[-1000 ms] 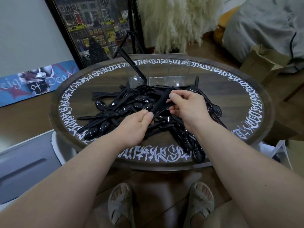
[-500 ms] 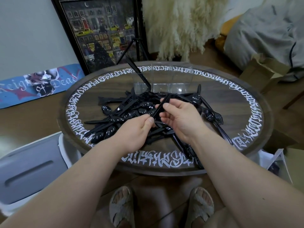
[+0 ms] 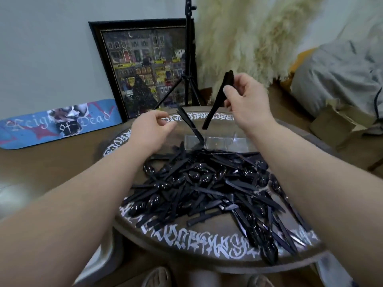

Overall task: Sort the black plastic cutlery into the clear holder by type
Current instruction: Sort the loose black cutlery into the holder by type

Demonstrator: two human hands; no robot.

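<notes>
Round lettered table (image 3: 186,243), painting (image 3: 145,71) and skateboard deck (image 3: 56,125) behind. My right hand (image 3: 246,102) pinches cutlery (image 3: 217,100) over the holder (image 3: 217,139); left (image 3: 151,131) loosely curled, empty. Holder's walls barely readable

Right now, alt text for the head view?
The right hand holds black cutlery above a clear holder; the left hand hovers loosely curled, holding nothing. More black cutlery is heaped on a round table.

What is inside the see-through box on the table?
The clear holder has a black knife or two leaning in its left compartment. The others look empty. The cutlery pile hides the holder's lower front, so its floor is partly unseen.
</notes>
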